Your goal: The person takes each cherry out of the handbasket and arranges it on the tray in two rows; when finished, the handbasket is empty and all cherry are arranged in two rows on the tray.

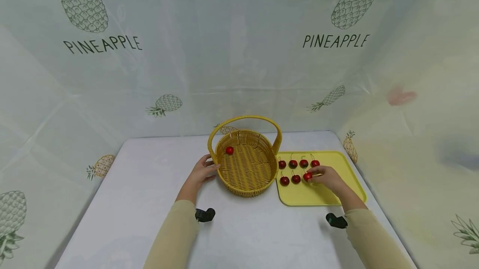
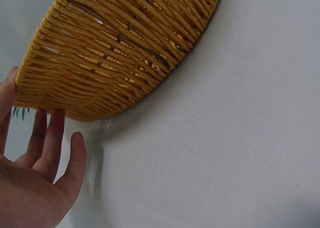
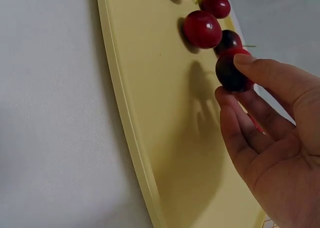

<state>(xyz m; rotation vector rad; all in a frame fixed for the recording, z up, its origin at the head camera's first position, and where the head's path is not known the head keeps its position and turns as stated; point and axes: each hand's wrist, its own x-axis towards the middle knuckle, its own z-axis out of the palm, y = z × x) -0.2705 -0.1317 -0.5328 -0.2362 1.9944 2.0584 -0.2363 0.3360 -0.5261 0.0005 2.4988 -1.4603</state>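
A yellow wicker basket (image 1: pixel 247 194) with an upright arched handle stands at the middle of the table, one red cherry (image 1: pixel 229 150) inside it at the left. My left hand (image 1: pixel 202 173) holds the basket's left rim near the handle's foot; in the left wrist view the thumb lies at the rim and fingers (image 2: pixel 52 143) touch the woven side. Over the yellow tray (image 1: pixel 322 196), my right hand (image 1: pixel 328 177) pinches a dark red cherry (image 3: pixel 234 70) between thumb and fingers. Several more stemmed cherries (image 1: pixel 295 178) lie in two rows on the tray's left part.
The tray sits just right of the basket, close to the table's right edge. Behind the white table (image 1: pixel 149 186) hangs a pale curtain (image 1: pixel 239 73) printed with pineapples. Each wrist carries a black camera mount (image 1: pixel 205 215).
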